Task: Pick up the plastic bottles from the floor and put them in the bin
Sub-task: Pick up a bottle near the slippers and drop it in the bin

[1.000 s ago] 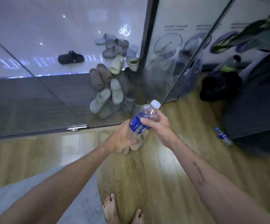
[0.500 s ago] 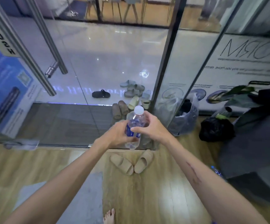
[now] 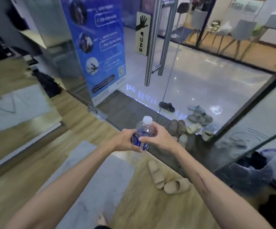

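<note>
A clear plastic bottle [image 3: 143, 129] with a white cap and a blue label stands upright in front of me, held in both hands. My left hand [image 3: 125, 140] wraps the label from the left. My right hand [image 3: 157, 138] grips it from the right, thumb and fingers across the label. The bottle's lower part shows below my hands. A clear plastic bag [image 3: 253, 171] with dark contents sits on the floor at the right; no bin is plainly in view.
A glass door with steel handles [image 3: 155, 47] and a blue poster [image 3: 99, 52] stand ahead. Tan slides [image 3: 167, 179] lie on the wooden floor below my hands. Several sandals [image 3: 195, 119] lie beyond the glass. A grey mat [image 3: 91, 176] lies under my arms.
The view has swung up and to the left, bringing the door handles and poster into sight. Both hands keep hold of the bottle, which now stands more upright.
</note>
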